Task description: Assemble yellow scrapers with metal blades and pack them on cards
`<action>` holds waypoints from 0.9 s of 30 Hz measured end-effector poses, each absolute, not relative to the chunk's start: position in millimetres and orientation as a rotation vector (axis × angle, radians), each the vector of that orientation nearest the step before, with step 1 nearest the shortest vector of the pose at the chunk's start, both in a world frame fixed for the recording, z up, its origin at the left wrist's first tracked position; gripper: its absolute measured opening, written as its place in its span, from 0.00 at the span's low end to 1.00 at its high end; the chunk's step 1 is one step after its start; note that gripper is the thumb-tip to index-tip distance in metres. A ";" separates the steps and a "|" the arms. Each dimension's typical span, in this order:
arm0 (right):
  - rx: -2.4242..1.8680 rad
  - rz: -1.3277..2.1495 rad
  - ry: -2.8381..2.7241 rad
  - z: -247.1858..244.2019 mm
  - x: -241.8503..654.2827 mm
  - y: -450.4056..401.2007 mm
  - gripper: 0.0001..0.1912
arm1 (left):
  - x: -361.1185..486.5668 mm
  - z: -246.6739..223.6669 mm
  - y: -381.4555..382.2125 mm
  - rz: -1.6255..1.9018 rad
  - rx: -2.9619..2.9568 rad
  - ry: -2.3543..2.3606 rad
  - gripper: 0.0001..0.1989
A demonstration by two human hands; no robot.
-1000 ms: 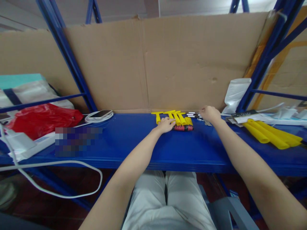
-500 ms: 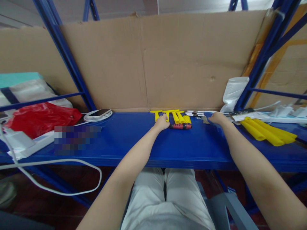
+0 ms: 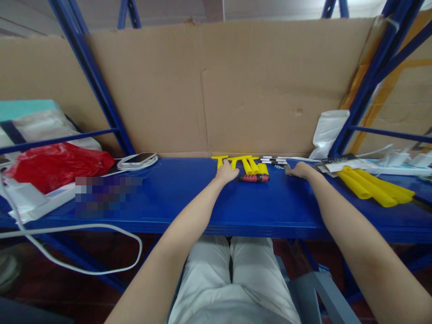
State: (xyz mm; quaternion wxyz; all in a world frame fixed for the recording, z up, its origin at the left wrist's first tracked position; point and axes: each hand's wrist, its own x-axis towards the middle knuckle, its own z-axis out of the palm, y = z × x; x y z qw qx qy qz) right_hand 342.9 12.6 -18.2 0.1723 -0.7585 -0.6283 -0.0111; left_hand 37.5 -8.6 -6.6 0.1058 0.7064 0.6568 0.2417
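My left hand (image 3: 227,173) rests at the left end of a row of yellow T-shaped pieces (image 3: 248,166). Its thumb and a finger are apart, with a yellow stem showing between them. Right of it lies a red-and-black screwdriver-like handle (image 3: 254,178). My right hand (image 3: 301,170) has its fingers closed at the edge of a small greyish flat piece (image 3: 287,169), whose kind is unclear. Just beyond it are white sticks with black bands (image 3: 274,159) and some tiny white bits (image 3: 279,167).
Rolled yellow sheets (image 3: 374,186) lie on the right of the blue table (image 3: 189,202), near a white power strip. Left are a phone on a coiled white cable (image 3: 138,161), a red plastic bag (image 3: 62,166) and a looping white cord (image 3: 140,252). Cardboard (image 3: 249,85) stands behind.
My right hand has shifted slightly left, onto the small greyish piece. The fingers of my left hand have spread apart and moved a little left among the yellow pieces.
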 end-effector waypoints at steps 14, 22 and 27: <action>-2.342 0.206 -1.598 -3.6 318.5 -4.9 0.09 | 37.7 -8.8 -1.3 0.887 2.002 1.882 0.19; -2.281 -0.017 -1.446 3.5 326.2 -6.8 0.18 | 40.6 -7.2 -4.4 0.986 2.098 1.767 0.18; -1.957 0.053 -1.372 10.5 316.5 -9.4 0.14 | 41.8 -7.4 -8.8 0.932 2.268 1.622 0.21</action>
